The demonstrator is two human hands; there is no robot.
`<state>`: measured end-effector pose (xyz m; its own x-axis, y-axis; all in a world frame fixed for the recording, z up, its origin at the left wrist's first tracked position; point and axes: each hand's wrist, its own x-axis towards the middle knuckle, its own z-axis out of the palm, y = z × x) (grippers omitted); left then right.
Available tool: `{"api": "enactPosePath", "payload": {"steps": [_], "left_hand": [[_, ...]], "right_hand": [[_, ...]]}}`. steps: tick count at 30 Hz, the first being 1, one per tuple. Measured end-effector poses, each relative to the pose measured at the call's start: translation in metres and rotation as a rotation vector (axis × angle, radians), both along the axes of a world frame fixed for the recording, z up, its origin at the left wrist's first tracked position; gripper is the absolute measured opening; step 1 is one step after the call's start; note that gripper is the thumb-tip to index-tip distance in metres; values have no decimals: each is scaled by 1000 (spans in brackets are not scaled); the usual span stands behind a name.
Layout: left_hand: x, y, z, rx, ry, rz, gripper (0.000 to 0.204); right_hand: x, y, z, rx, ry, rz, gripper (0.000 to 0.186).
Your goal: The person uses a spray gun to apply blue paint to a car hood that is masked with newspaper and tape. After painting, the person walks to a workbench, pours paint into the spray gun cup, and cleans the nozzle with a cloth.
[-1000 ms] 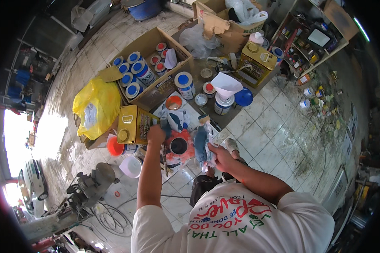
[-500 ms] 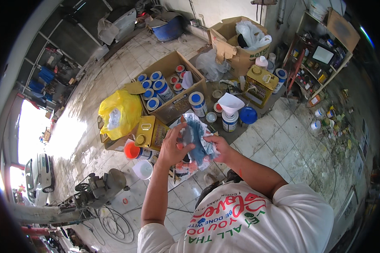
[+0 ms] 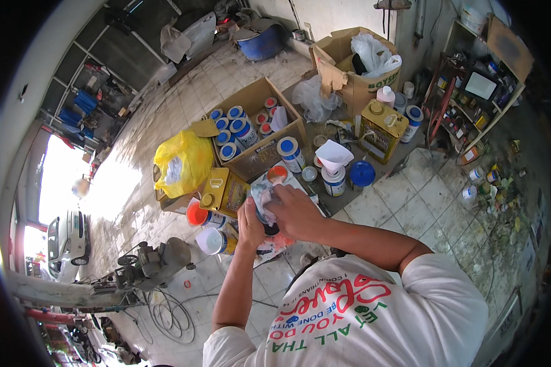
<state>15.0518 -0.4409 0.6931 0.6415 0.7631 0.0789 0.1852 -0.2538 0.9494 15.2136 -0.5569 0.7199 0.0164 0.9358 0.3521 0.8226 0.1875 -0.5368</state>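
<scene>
Both hands are together in front of me around a crumpled rag, white with blue-grey and pinkish stains. My left hand is closed on its left side, fingers pointing upward. My right hand grips the bunched rag from the right, the back of the hand hiding most of its fingers. A dark rounded thing shows just under the hands; I cannot make out what it is. Right behind the rag stands an open container with an orange-red inside.
Left of my hands are a gold rectangular tin, a yellow plastic bag and a white-lined pail. Beyond stand a carton of paint cans and a blue-lidded can. A white paper funnel tops a can at right.
The rag, spread between my hands before, is now bunched up. My right hand has moved left and over it, close against the left hand. The orange-red container behind has come into sight.
</scene>
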Motion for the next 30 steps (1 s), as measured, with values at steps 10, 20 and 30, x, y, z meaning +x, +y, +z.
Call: {"api": "enactPosePath", "payload": {"steps": [10,20,30], "left_hand": [[17,-16,37,818,117,-293,69],[23,-3,23,-77,-209,97,79],[-14,4,-32,-408,-67,120,56]], "right_hand": [[53,25,-49,-584,1098,450,17],[77,-3,-43,-582,1799,219,45],[12,-7,-35,121,92,236,41]]}}
